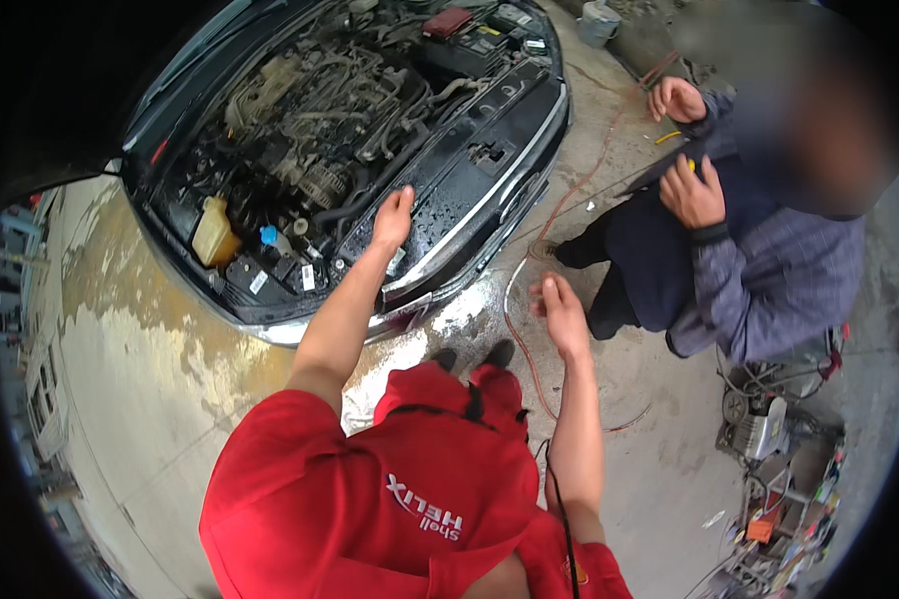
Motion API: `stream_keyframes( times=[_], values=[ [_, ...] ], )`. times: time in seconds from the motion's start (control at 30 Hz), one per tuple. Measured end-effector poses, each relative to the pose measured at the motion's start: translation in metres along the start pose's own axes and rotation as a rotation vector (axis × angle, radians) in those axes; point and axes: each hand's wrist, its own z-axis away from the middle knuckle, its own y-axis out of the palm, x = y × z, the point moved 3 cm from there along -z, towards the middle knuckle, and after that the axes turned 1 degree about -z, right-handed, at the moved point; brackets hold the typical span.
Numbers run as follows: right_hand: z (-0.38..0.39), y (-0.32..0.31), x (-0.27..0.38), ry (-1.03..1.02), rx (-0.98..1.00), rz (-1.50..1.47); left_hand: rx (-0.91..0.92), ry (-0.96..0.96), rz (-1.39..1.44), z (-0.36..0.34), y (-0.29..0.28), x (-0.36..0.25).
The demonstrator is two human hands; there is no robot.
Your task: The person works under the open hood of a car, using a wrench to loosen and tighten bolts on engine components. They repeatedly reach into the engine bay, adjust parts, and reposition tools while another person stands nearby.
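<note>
My left hand [394, 218] is held over the wet black front panel [456, 165] of a car with its hood up. Its fingers are loosely bent, and nothing shows in them; whether it touches the panel I cannot tell. Over the floor right of the bumper [440, 240], my right hand [563, 313] is raised, thumb up and fingers partly curled, with nothing in it. The engine [315, 130] lies exposed beyond my left hand. Nearer the left headlight side are a yellowed fluid tank [215, 235] and a blue cap [269, 235].
A co-worker in a grey jacket [769, 270] crouches at the right, both hands raised, a small yellow thing at one. An orange hose [526, 344] winds across the wet concrete floor [170, 429]. A machine [759, 429] and cluttered cart [779, 519] stand lower right; a bucket [598, 22] stands far back.
</note>
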Motion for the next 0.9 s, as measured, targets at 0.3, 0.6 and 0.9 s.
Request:
stream_keyframes(
  times=[0.3,0.6,0.9],
  values=[
    [-0.139,-0.021,0.080,-0.088,0.290,0.176,-0.276,0.053,-0.131,0.005,0.017,-0.053],
    [-0.285,0.025,0.119,-0.152,0.533,0.179,-0.454,0.053,-0.211,-0.068,0.062,-0.060],
    [-0.424,0.027,0.241,-0.354,0.479,0.399,-0.440,-0.064,-0.245,-0.173,0.135,-0.098]
  ],
)
